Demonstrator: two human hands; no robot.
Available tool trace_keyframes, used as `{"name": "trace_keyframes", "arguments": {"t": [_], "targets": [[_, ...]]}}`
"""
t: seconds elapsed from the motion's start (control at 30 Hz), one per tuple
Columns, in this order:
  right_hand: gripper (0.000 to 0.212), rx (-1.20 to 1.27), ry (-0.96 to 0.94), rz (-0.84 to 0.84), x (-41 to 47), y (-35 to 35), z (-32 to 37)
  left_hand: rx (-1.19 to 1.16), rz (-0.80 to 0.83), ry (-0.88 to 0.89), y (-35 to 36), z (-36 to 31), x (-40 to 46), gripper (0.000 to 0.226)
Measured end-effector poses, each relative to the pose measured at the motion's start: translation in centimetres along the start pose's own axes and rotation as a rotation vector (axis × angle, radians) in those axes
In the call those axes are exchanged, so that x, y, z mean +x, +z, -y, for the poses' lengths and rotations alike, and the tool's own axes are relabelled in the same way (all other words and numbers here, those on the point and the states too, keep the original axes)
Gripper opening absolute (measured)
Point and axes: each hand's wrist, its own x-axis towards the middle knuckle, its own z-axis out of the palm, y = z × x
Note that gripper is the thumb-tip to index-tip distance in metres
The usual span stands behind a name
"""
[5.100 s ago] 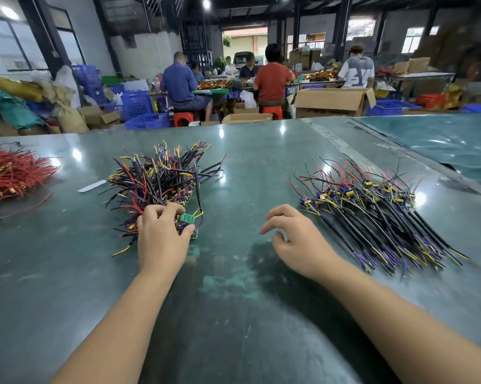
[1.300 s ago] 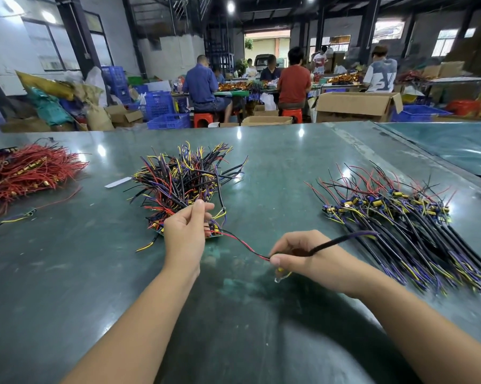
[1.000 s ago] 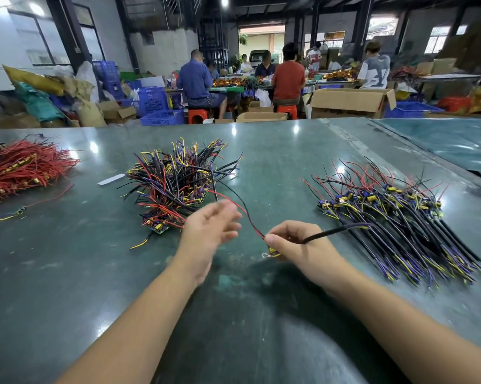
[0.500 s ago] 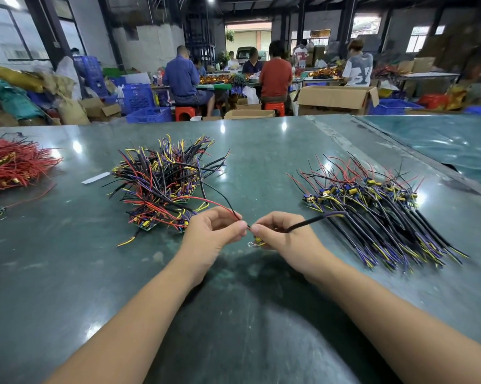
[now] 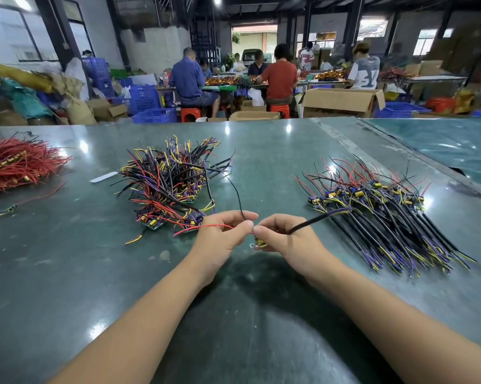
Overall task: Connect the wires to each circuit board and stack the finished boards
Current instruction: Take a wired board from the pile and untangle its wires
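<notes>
My two hands meet over the middle of the green table point(image 5: 261, 314). My right hand point(image 5: 286, 239) grips a small circuit board point(image 5: 258, 243), mostly hidden under the fingers, with a thick black cable point(image 5: 314, 221) leading off to the right. My left hand point(image 5: 222, 236) pinches a thin red wire point(image 5: 206, 227) and a thin black wire point(image 5: 238, 199) at that board. A tangled pile of wired boards point(image 5: 172, 187) lies just left of my left hand. To the right lies a tidier row of wired boards point(image 5: 380, 214).
A heap of red wires point(image 5: 14, 164) lies at the table's far left, a white label strip point(image 5: 103, 177) beside the tangled pile. A second table point(image 5: 441, 145) adjoins at the right. Beyond the far edge are seated people, cardboard boxes point(image 5: 341, 102) and blue crates point(image 5: 147, 102).
My left hand let go of the tangled pile and came right to meet my right hand. It now pinches the red and black wires of the board my right hand drew out.
</notes>
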Motion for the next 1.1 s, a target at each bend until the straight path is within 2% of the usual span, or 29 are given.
{"name": "trace_keyframes", "arguments": {"t": [0.13,0.3,0.43,0.63,0.8,1.0,1.1], "targets": [[0.008,0.034,-0.004,-0.005,-0.1,-0.2,0.3,0.072,0.053,0.048,0.0,-0.1,-0.1,0.014],[0.007,-0.001,0.011,0.017,0.0,-0.4,0.3,0.056,0.036,0.050,-0.1,0.1,0.1,0.018],[0.006,-0.001,0.024,0.069,-0.1,-0.6,0.5,-0.004,-0.053,0.052,0.0,0.2,0.2,0.017],[0.006,0.012,0.014,0.110,-0.1,-0.4,0.8,-0.232,-0.186,-0.036,-0.4,-0.2,0.7,0.013],[0.007,-0.076,0.007,0.126,0.0,-0.7,0.7,-0.380,-0.305,-0.095,-1.4,-0.8,1.1,0.012],[0.011,-0.165,0.011,0.150,0.2,-1.7,1.0,-0.386,-0.396,-0.081,-2.3,-0.8,1.4,0.010],[0.007,-0.199,-0.004,0.143,0.2,-2.3,1.0,-0.316,-0.398,-0.049,-3.1,-0.6,1.6,0.011]]}}
